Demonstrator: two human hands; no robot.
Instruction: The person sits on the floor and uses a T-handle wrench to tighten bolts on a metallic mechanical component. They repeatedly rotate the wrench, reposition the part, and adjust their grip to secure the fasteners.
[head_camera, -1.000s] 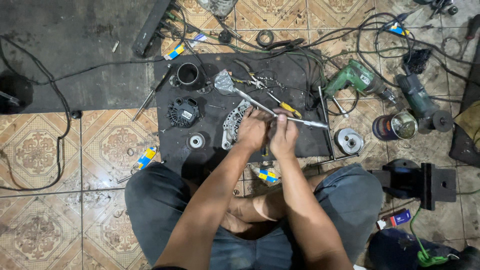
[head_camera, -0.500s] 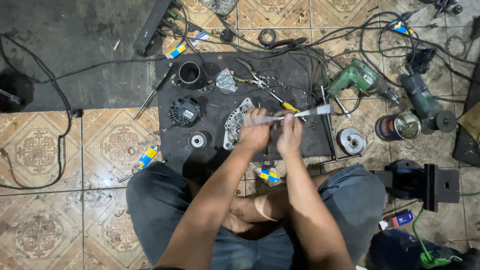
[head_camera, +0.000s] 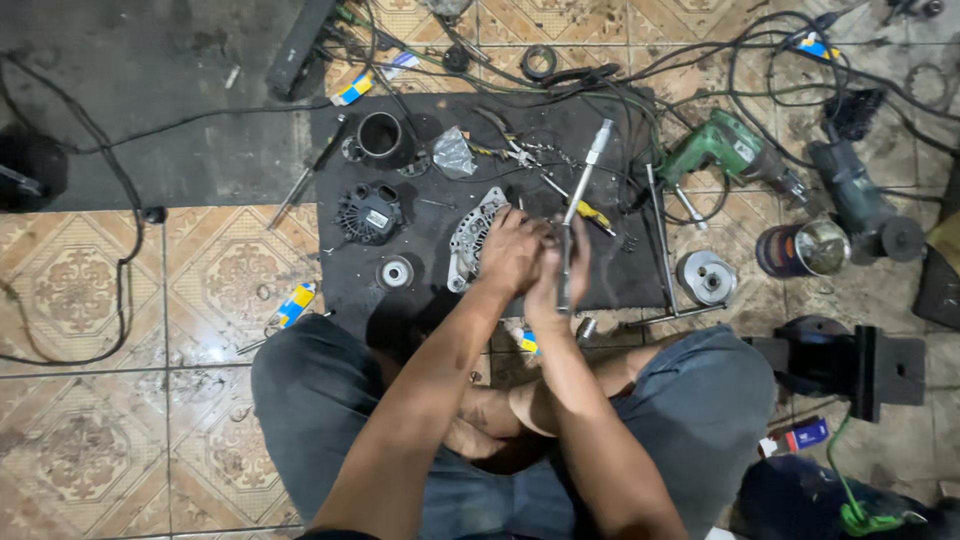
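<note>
The person sits cross-legged on a tiled floor (head_camera: 120, 420), both hands out over a black mat (head_camera: 640, 270). The right hand (head_camera: 560, 275) has its fingers wrapped tight round the lower end of a long metal wrench (head_camera: 580, 205), which slants up and away to the far right, its socket end near the far part of the mat. The left hand (head_camera: 510, 250) lies just left of the right, touching it, fingers curled down over a small part; what it grips is hidden under the 2 hands.

A silver housing (head_camera: 470, 240) lies on the mat just left of the left hand, partly covered by it. Farther left sit a black finned part (head_camera: 368, 212) and, nearer, a small round pulley (head_camera: 396, 272). A black cylinder (head_camera: 380, 135) stands at the far left of the mat. A yellow-handled screwdriver (head_camera: 592, 212) lies just right of the wrench.

Off the mat to the right are a green drill (head_camera: 725, 145), a can (head_camera: 800, 248), a silver disc (head_camera: 706, 277) and a grinder (head_camera: 855, 195). Cables (head_camera: 700, 70) tangle along the far edge.
</note>
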